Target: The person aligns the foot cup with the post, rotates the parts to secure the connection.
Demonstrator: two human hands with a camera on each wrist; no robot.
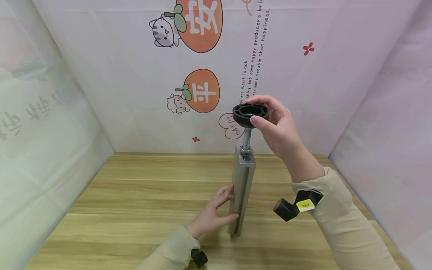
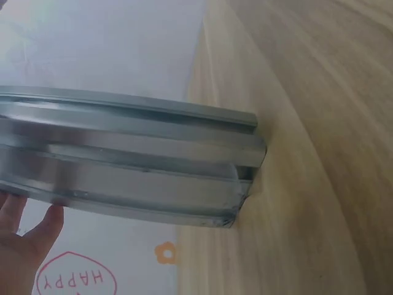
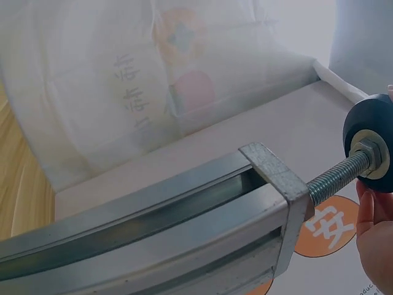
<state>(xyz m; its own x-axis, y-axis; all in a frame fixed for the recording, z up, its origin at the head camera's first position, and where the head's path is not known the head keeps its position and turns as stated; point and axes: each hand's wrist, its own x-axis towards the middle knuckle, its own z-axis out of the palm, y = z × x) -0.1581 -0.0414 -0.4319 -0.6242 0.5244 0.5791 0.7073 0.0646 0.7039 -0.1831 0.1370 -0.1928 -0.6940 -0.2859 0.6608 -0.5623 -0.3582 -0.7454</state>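
An aluminium profile (image 1: 242,187) stands upright on the wooden table in the head view. My left hand (image 1: 212,215) holds its lower part, thumb on the near side and fingers farther back. Out of the profile's top end plate (image 3: 279,175) rises a threaded rod (image 1: 247,138), with a nut at its base. A round black levelling foot (image 1: 241,119) sits on the rod's upper end, hollow underside facing up. My right hand (image 1: 280,129) pinches the foot's rim between thumb and fingers. Long grooves run along the profile (image 2: 123,178) in the left wrist view.
The wood-grain table (image 1: 152,202) spreads around the profile. Behind it hangs a white printed cloth (image 1: 118,82), with further cloth walls at left (image 1: 44,168) and right (image 1: 381,131). A black wrist camera (image 1: 287,209) juts from the right sleeve.
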